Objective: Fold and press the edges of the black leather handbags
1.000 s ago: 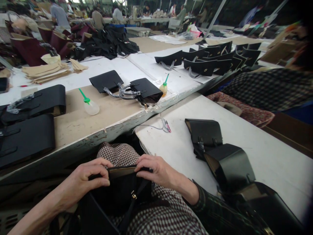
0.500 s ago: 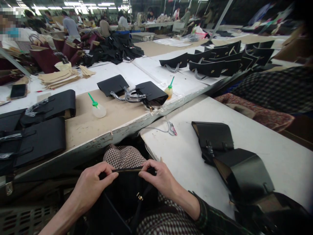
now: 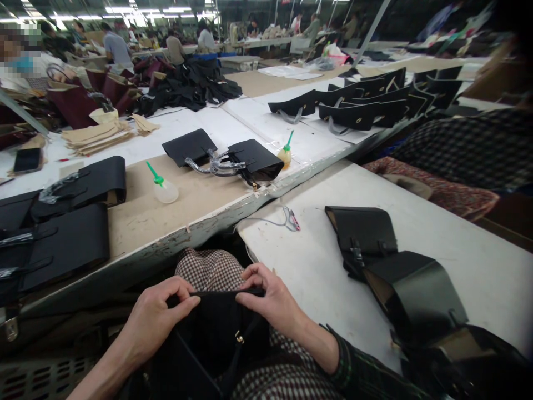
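Observation:
A black handbag (image 3: pixel 214 333) rests on my lap, over checked cloth (image 3: pixel 208 269), with its top edge toward the table. My left hand (image 3: pixel 164 311) pinches that edge near its left end between thumb and fingers. At the edge's right end, my right hand (image 3: pixel 270 303) grips it the same way, thumb below and fingertips on top. Small gold-coloured hardware (image 3: pixel 239 337) shows on the bag's right side. The bag's lower part is dark and hard to make out.
Black bags lie on the white table to the right (image 3: pixel 416 289) and on the long workbench at left (image 3: pixel 70 250). Two squeeze bottles with green spouts, one clear (image 3: pixel 166 191) and one amber (image 3: pixel 285 157), stand on the bench. A pink-handled small tool (image 3: pixel 295 220) lies nearby. People work behind.
The fingers of my right hand have lifted slightly and shifted along the bag's edge. The brownish strip visible along that edge is now out of sight. My left hand keeps its pinch.

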Available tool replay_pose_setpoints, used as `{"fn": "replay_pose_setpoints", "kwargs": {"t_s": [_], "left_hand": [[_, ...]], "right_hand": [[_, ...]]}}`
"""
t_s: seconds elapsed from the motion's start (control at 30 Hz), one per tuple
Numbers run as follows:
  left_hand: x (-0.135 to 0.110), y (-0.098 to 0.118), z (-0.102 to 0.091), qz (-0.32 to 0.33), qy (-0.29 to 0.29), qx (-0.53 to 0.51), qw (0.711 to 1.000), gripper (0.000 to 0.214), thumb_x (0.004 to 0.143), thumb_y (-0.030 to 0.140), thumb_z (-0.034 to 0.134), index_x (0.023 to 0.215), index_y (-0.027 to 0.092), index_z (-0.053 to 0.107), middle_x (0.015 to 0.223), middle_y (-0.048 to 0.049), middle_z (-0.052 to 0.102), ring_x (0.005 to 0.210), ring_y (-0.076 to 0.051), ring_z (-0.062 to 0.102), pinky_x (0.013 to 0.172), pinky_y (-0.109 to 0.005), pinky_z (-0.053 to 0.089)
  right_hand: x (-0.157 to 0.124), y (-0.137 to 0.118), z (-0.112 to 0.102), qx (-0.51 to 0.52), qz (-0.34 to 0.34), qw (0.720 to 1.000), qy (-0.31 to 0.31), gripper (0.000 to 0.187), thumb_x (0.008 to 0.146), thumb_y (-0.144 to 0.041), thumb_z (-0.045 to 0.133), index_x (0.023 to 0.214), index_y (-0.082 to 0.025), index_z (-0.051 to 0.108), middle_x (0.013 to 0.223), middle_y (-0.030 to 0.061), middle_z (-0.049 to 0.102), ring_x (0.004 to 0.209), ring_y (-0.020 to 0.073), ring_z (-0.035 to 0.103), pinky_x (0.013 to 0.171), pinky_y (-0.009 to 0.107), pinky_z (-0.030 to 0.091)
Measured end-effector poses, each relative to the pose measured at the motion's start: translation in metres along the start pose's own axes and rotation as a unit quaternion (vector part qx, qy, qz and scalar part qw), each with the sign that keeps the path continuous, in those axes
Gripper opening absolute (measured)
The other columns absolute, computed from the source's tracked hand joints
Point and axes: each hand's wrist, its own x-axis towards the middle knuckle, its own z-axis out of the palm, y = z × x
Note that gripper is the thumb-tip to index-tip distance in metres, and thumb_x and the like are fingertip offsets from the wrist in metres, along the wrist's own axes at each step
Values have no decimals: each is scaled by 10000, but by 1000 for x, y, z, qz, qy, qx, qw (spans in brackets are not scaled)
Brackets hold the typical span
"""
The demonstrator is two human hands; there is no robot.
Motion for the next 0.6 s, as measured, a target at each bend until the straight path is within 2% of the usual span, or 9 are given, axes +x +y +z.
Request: {"fn": "replay_pose_setpoints", "kwargs": {"t_s": [0.13,0.2,0.27,0.37,0.47,0.53,0.6], "left_hand": [[3,4,-2,-2,-25,-39,999,290,839,336,650,612,189,545,856,-18,686,820,-179,629,767,-269,441],[3,7,-3,1,-29,-45,999,279,827,314,659,609,186,542,847,-16,686,805,-175,626,759,-267,437],[3,9,-3,5,-29,-45,999,278,820,306,667,606,184,537,835,-13,684,783,-168,623,743,-263,434],[4,11,-1,18,-27,-46,998,280,819,302,673,608,183,533,819,-6,680,758,-157,616,724,-258,431],[5,7,1,32,-18,-43,998,274,815,293,679,607,182,538,805,-1,682,746,-153,612,715,-256,432],[5,3,0,29,-7,-37,999,261,816,296,681,614,183,561,790,2,682,745,-155,617,713,-258,435],[2,-1,-2,24,2,-37,999,238,816,303,691,631,184,599,811,0,691,774,-160,632,735,-259,443]], "right_hand": [[2,1,0,29,12,999,-24,313,722,-163,708,993,-198,556,790,-31,644,744,130,592,707,251,453],[6,-2,-3,17,23,997,-73,243,732,-171,686,961,-185,607,750,-33,613,687,114,552,640,227,426],[13,-11,-8,-25,29,988,-152,159,765,-229,674,914,-173,670,712,-30,584,639,103,508,572,213,381],[31,-26,-11,-101,11,952,-289,206,822,-370,649,855,-173,700,655,-40,533,589,92,444,520,212,328],[52,-36,-4,-157,-27,905,-394,305,874,-420,578,725,-158,619,595,-55,430,545,79,376,497,213,294],[62,-39,4,-176,-51,890,-417,305,898,-381,539,691,-157,555,598,-57,397,546,75,362,504,213,289],[65,-41,11,-183,-73,889,-414,272,907,-327,517,691,-161,517,615,-56,393,563,76,369,526,213,299]]}}
